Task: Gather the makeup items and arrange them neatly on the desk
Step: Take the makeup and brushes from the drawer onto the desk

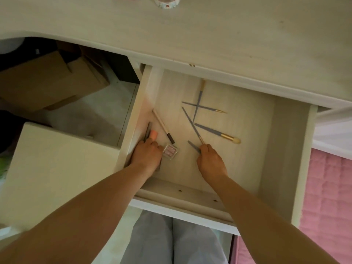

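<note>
Nearest, we see our pale trouser legs (171, 242) below the open drawer (285, 149). Inside it, our left hand (147, 155) curls around a peach sponge (153, 134) and a dark pencil (147, 130) by the left wall, with a small pink eyeshadow palette (170, 151) just beside it. Our right hand (210, 159) pinches two blue-handled brushes (192, 124). Farther in lie a white pencil (162, 124), a fluffy-tipped brush (219, 133) and two crossed brushes (198, 105). Beyond, the desk top (209, 31) bears a white jar (167, 1).
</note>
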Motion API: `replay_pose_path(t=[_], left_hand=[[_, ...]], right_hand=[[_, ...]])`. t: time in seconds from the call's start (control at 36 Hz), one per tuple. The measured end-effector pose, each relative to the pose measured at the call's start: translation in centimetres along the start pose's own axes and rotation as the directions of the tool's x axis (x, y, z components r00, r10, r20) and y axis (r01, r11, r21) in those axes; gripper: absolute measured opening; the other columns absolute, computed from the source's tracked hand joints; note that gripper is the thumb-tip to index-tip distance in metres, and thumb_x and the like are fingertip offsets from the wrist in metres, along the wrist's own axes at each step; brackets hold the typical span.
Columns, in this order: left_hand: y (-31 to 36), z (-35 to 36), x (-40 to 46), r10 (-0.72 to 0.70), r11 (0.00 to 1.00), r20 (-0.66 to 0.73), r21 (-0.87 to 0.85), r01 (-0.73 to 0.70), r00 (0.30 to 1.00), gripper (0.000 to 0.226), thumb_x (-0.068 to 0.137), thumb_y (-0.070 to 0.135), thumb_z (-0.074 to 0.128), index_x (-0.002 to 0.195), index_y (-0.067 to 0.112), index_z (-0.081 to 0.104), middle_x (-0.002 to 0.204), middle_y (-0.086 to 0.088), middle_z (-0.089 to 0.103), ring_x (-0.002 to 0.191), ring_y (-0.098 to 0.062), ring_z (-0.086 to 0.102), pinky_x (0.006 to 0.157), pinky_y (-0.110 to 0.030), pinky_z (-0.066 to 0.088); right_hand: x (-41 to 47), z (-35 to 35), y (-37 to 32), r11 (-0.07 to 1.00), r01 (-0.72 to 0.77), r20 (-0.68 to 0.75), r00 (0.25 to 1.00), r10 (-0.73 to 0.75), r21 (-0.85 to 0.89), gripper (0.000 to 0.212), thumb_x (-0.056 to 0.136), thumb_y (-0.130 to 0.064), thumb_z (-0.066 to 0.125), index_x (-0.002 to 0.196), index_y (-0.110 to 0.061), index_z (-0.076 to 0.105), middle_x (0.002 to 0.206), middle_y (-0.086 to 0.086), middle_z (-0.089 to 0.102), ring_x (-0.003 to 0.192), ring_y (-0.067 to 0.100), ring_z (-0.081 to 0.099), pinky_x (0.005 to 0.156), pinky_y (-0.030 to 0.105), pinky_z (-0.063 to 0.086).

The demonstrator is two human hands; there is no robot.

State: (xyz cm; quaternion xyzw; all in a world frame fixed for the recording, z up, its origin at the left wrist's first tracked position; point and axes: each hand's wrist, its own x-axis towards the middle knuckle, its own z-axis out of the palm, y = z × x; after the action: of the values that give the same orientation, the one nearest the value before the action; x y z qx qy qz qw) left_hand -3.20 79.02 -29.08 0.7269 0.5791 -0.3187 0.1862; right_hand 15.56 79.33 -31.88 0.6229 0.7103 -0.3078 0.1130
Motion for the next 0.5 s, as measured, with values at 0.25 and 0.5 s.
replay_pose_path(t=[0.25, 0.5], left_hand=[[0.0, 0.2, -0.4, 0.048, 0.995, -0.035, -0.08, -0.051, 0.998, 0.037, 0.09, 0.02, 0.051, 0.126, 0.012, 0.044, 0.138, -0.013, 0.044, 0.135, -0.026, 0.028, 0.083, -0.035, 0.039], [0.5, 0.5, -0.1, -0.117, 0.825, -0.128, -0.565, 0.024, 0.985, 0.039, 0.083, 0.033, 0.066, 0.115, 0.022, 0.047, 0.138, -0.007, 0.034, 0.1, -0.026, 0.06, 0.073, -0.033, 0.048]], right_hand=[[3.4, -2.4, -1.3, 1.0, -0.024, -0.067, 0.997, 0.025, 0.02, 0.036, 0.099, -0.022, 0.038, 0.132, -0.009, 0.037, 0.132, 0.012, 0.044, 0.103, 0.031, 0.058, 0.073, 0.035, 0.046], [5.6, -2.2, -3.0, 0.994, -0.108, -0.011, 0.994, 0.107, -0.036, 0.035, 0.098, -0.013, 0.035, 0.131, -0.003, 0.039, 0.13, 0.016, 0.046, 0.107, 0.034, 0.058, 0.077, 0.038, 0.048]])
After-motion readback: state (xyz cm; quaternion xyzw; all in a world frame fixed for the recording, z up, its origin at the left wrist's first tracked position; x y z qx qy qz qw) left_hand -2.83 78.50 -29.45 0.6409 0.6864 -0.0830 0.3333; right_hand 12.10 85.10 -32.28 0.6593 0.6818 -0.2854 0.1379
